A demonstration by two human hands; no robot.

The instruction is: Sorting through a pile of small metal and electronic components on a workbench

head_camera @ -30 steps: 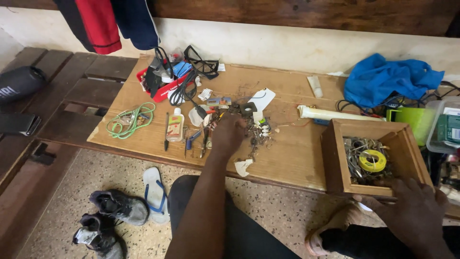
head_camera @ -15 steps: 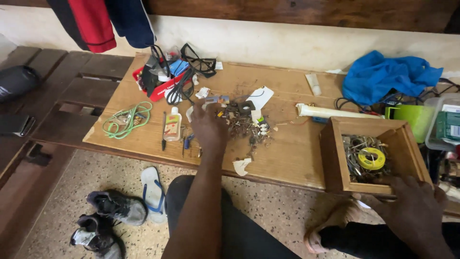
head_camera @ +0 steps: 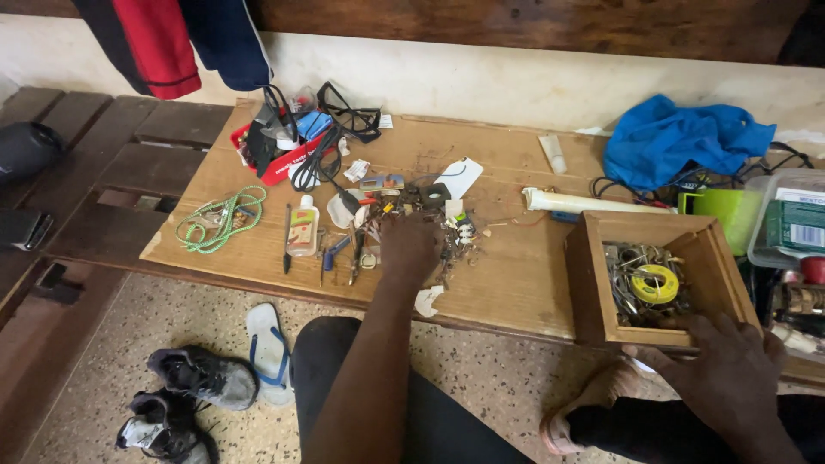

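My left hand reaches across the wooden board and lies palm down on a pile of small metal parts and wire bits. Its fingertips are hidden in the pile, so any grasp cannot be seen. My right hand grips the near wall of an open wooden box at the board's right end. The box holds tangled wire and a yellow tape roll.
On the board are a green coiled cord, a small bottle, a red tray of cables, a white tube and a blue cloth. Plastic containers stand at right. Shoes and a sandal lie on the floor.
My left hand shifted a little left over the pile, then came back right and nearer. My right hand stayed on the box.
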